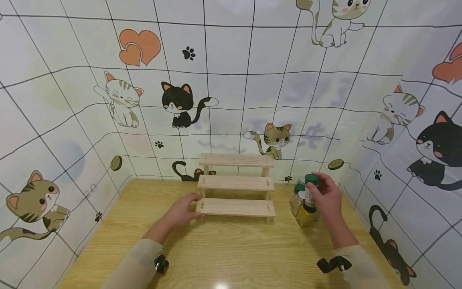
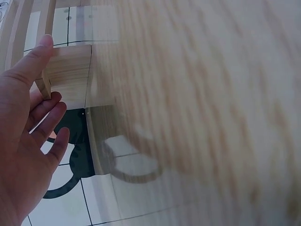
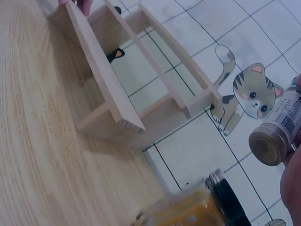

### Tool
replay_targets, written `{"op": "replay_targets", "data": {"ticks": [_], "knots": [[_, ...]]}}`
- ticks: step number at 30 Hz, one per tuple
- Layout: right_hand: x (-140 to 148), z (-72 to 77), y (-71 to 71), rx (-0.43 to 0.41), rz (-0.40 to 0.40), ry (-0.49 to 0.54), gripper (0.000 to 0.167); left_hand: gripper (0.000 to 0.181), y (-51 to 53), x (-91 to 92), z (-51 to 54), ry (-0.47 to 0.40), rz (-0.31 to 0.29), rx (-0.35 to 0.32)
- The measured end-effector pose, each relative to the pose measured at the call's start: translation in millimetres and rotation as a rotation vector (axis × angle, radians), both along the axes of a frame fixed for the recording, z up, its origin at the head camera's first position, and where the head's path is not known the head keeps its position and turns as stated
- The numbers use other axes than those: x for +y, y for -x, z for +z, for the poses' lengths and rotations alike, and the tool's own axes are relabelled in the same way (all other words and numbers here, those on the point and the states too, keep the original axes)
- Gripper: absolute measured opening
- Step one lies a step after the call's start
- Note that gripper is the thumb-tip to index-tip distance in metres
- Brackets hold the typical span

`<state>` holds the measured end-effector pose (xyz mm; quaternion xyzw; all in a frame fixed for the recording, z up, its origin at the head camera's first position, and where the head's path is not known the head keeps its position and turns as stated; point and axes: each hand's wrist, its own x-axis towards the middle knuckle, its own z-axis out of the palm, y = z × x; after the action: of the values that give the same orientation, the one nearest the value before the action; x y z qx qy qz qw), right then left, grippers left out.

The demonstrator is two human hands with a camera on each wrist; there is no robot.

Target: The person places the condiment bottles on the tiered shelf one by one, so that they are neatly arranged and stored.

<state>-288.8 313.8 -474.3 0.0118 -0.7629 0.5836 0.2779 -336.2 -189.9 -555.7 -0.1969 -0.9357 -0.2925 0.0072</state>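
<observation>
A three-tier wooden step shelf (image 1: 236,183) stands on the table against the back wall. My left hand (image 1: 182,210) grips the left end of its lowest board, thumb on one side and fingers on the other in the left wrist view. On the right, my right hand (image 1: 329,198) holds a green-lidded spice jar (image 1: 311,179), raised among a cluster of similar jars. A label with a barcode shows on the held jar (image 3: 284,120) in the right wrist view. Below it stands a jar of yellow spice (image 1: 304,217) with a black lid.
Other small jars (image 1: 296,204), some green-lidded and one white-lidded, stand close beside the held one. The wooden table (image 1: 231,249) extends in front of the shelf. A cloth wall (image 1: 231,92) printed with cats and grid lines encloses the back and both sides.
</observation>
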Motion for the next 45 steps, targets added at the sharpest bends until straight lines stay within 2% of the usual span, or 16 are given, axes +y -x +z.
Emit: {"op": "replay_targets", "data": {"ticks": [4, 10, 18, 25, 30, 36, 42, 45], "knots": [[-14.8, 4.0, 4.3, 0.001, 0.079, -0.026, 0.042, 0.072, -0.3, 0.4, 2.7, -0.016, 0.000, -0.002], [-36.0, 6.5, 15.6, 0.021, 0.160, 0.002, 0.039, 0.072, -0.3, 1.3, 4.8, -0.024, -0.006, -0.007], [-61.0, 14.9, 33.5, 0.040, 0.203, 0.029, 0.040, 0.072, -1.8, 0.5, 6.0, -0.035, -0.006, -0.013], [-85.0, 27.9, 47.2, 0.043, 0.291, -0.017, 0.039, 0.072, -1.0, -0.7, 4.7, -0.045, -0.007, -0.013], [-103.6, 36.9, 57.8, 0.040, 0.306, -0.044, 0.038, 0.074, -2.1, -0.7, 3.8, -0.042, -0.007, -0.022], [-128.3, 48.7, 75.3, 0.024, 0.343, -0.072, 0.041, 0.073, -3.0, -1.9, 4.7, -0.042, -0.010, -0.012], [-152.6, 61.6, 98.0, 0.031, 0.420, -0.035, 0.039, 0.071, -3.5, -1.6, 3.9, -0.029, -0.011, -0.010], [-164.8, 67.6, 108.2, 0.027, 0.423, -0.027, 0.040, 0.070, -3.8, -0.3, 4.1, -0.030, -0.004, -0.017]]}}
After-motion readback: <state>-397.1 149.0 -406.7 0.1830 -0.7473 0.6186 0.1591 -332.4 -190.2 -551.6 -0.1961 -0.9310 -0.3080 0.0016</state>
